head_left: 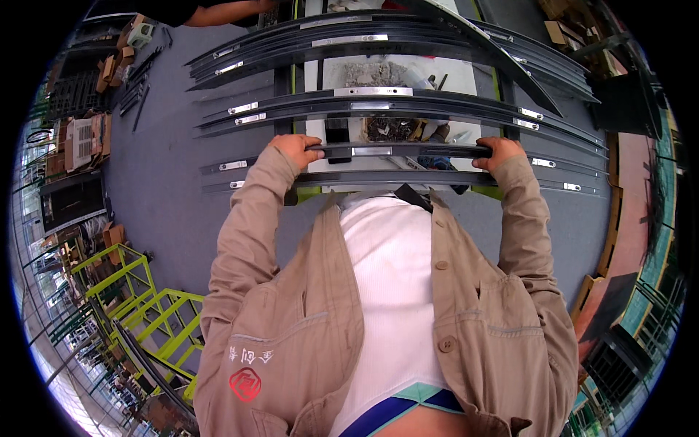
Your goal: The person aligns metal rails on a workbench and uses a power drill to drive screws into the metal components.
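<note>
Both my hands grip one long dark metal profile point(408, 151) that lies crosswise before me. My left hand point(295, 149) is closed round it left of its middle, thumb on the near side. Toward its right part, my right hand point(502, 151) pinches the same profile between thumb and fingers. A bright metal plate point(371, 151) sits at its middle. Nearer my body runs another dark profile point(393, 178), apart from my fingers. Beyond my hands lie more such profiles point(437, 107), with small silver fittings near their ends.
Farther off, a stack of dark profiles point(328, 49) is crossed by a slanting dark bar point(502, 62). Between the profiles, a box of small dark parts point(393, 129) shows. Someone's arm point(226, 13) reaches in at the top left. Lime-green frames point(156, 320) stand at the lower left.
</note>
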Tool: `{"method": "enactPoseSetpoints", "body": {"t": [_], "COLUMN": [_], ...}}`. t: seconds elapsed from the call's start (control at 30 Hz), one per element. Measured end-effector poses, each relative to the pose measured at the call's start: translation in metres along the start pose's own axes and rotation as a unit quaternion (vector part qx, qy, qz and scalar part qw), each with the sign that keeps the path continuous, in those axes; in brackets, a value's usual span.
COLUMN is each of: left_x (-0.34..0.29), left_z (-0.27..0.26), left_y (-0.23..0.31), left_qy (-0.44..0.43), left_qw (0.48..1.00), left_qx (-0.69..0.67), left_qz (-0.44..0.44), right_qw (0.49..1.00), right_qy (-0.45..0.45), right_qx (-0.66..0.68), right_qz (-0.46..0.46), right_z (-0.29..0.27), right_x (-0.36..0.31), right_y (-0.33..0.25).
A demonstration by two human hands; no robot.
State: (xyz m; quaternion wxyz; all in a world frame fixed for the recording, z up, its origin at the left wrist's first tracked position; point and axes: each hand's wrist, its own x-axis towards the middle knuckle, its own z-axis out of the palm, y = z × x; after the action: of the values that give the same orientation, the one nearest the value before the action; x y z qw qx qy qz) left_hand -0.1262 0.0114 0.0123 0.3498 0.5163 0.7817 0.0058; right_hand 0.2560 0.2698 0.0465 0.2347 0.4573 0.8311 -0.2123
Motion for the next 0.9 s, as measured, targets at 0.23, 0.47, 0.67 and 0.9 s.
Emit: {"method": "enactPoseSetpoints", "body": {"t": [0.23,0.47,0.67,0.9], "left_x": [0.008,-0.044,-0.115,-0.103], "left_z": [-0.007,-0.004,0.045,0.052], "left_y": [0.003,0.005,-0.120,-0.144], "left_qy": [-0.011,0.341,0.338,0.290], "left_qw": [0.999,0.935,0.892,0.899], "left_qx": [-0.003,-0.094,0.036,-0.022], "left_qz": [-0.035,0.029,-0.296,-0.328], "right_qw": [0.927,0.919,0.931,0.915], "right_qy": [0.261,0.235,0.357,0.295], "right_qx": [0.047,0.054,0.054,-0.049], "right_qz": [-0.266,-0.311,-0.051,0.272], "right_z": [0.013,0.050,0.068,0.045], "right_x": [-0.030,-0.071,-0.077,-0.062], "right_y": [-0.018,-0.040,0.067,0.137]}}
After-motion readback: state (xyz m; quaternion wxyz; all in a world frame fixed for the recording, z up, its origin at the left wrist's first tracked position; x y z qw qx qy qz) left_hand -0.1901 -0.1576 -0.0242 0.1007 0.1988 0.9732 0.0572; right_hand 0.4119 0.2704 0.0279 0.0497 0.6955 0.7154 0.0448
